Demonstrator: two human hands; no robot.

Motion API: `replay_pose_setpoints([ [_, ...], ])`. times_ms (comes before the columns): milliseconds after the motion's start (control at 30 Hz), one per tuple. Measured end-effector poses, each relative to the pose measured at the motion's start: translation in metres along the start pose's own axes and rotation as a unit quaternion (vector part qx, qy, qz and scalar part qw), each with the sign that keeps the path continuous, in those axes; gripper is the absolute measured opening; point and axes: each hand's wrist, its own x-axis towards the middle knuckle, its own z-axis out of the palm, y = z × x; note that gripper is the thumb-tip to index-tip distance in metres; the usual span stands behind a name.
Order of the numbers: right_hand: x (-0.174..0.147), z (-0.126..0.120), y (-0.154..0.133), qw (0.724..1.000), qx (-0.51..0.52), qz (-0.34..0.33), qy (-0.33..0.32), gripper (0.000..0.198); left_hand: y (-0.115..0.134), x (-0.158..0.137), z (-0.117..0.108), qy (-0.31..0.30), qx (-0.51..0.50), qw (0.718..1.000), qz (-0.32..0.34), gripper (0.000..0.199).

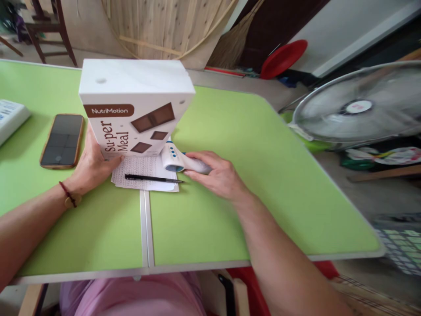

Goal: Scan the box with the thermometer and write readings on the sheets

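A tall white box (138, 125) printed "NutriMotion Super Meal" with brown chocolate-like squares stands upright in front of me. My left hand (94, 160) is closed on its lower left corner, thumb across the front bottom edge; the other fingers are partly hidden behind it. In my right hand (219, 173) is the grey handle of a white-and-blue handheld scanner (173, 156), its head close to the box's lower right corner. Beneath the box and scanner lie sheets of handwritten paper (144, 171), with a black pen (153, 178) resting across them.
A smartphone (62, 140) in a brown case lies left of the box on the green folding table (246, 210). Another white box (11, 118) is at the left edge. A metal-caged fan (358, 105) stands by the table's right side, and a chair (48, 30) stands behind.
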Motion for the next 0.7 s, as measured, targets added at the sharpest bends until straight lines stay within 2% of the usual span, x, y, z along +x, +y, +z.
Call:
replay_pose_setpoints([
  [500,-0.0010,0.0030,-0.0001,1.000,-0.018,-0.006,0.010,0.033,0.0016,0.0014,-0.0014,-0.014,-0.016,1.000,-0.014,0.053],
  [700,0.0010,0.0008,-0.0053,0.999,-0.036,-0.028,0.028,0.033,0.0022,0.0023,-0.0024,-0.018,-0.015,1.000,0.008,0.051],
])
